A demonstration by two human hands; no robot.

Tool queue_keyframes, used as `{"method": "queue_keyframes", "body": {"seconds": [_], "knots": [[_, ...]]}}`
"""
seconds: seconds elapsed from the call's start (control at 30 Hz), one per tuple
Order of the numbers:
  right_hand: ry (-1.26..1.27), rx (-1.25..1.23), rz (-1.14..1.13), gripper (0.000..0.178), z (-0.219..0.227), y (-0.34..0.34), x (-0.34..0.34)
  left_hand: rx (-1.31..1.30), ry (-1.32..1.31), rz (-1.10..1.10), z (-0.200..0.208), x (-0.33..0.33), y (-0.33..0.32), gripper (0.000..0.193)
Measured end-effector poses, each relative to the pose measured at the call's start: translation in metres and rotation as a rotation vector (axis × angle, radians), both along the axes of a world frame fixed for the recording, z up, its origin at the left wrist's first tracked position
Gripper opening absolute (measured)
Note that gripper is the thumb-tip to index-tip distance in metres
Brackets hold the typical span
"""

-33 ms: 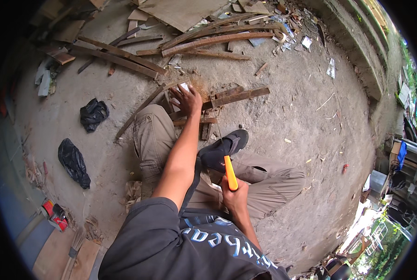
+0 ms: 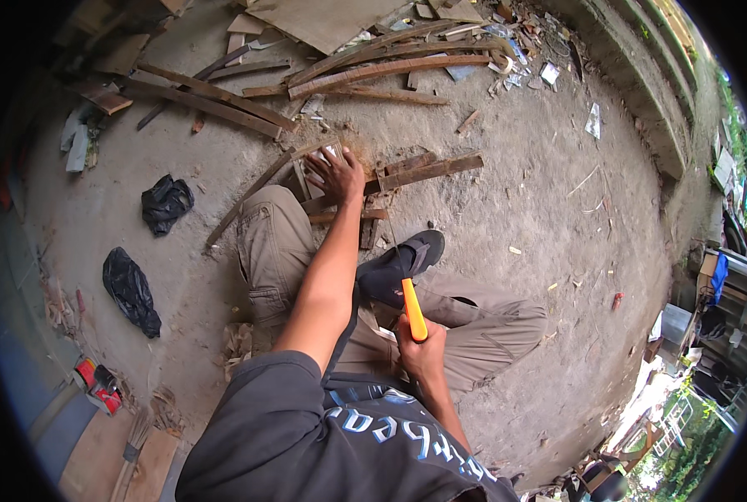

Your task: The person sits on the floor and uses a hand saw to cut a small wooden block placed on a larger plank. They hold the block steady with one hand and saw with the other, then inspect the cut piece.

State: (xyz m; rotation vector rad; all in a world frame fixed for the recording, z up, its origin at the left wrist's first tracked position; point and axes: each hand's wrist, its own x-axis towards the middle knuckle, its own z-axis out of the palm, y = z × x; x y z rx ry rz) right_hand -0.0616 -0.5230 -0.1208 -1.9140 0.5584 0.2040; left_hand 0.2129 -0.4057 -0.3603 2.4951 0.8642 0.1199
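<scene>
We find the right hand [image 2: 422, 347] closed round a yellow handle [image 2: 414, 311] above the trousers [image 2: 499, 326]; the left hand [image 2: 337, 177], loosely spread, lies over timber pieces [image 2: 432, 173] on the floor [image 2: 557, 226], in our judgement to steady them.

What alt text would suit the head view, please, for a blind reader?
A person's right hand grips a yellow-handled tool; the left hand, spread, lies over wood pieces. Wooden strips and black bags lie on the rough floor.
</scene>
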Motion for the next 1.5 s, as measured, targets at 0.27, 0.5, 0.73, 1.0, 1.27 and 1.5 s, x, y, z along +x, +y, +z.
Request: {"method": "queue_keyframes", "body": {"seconds": [0.27, 0.5, 0.73, 1.0, 1.27, 1.5], "knots": [[0.166, 0.048, -0.001, 0.029, -0.008, -0.019, 0.029, 0.239, -0.082, -0.208, -0.020, -0.005, -0.011, 0.070], [0.135, -0.099, 0.095, 0.021, 0.029, -0.018, 0.061, 0.215, -0.052, -0.204, -0.007, -0.005, -0.014, 0.064], [0.402, -0.109, 0.152, 0.017, 0.096, -0.021, 0.084, 0.173, 0.069, -0.213, -0.003, -0.008, -0.013, 0.069], [0.340, -0.151, 0.181, 0.021, 0.092, -0.022, 0.092, 0.192, 0.047, -0.212, -0.001, -0.002, -0.014, 0.070], [0.248, -0.116, 0.114, 0.029, 0.098, -0.008, 0.075, 0.212, 0.060, -0.210, -0.003, -0.009, -0.014, 0.073], [0.258, -0.082, 0.110, 0.029, 0.046, -0.006, 0.113, 0.209, 0.094, -0.223, -0.002, -0.006, -0.012, 0.075]]}}
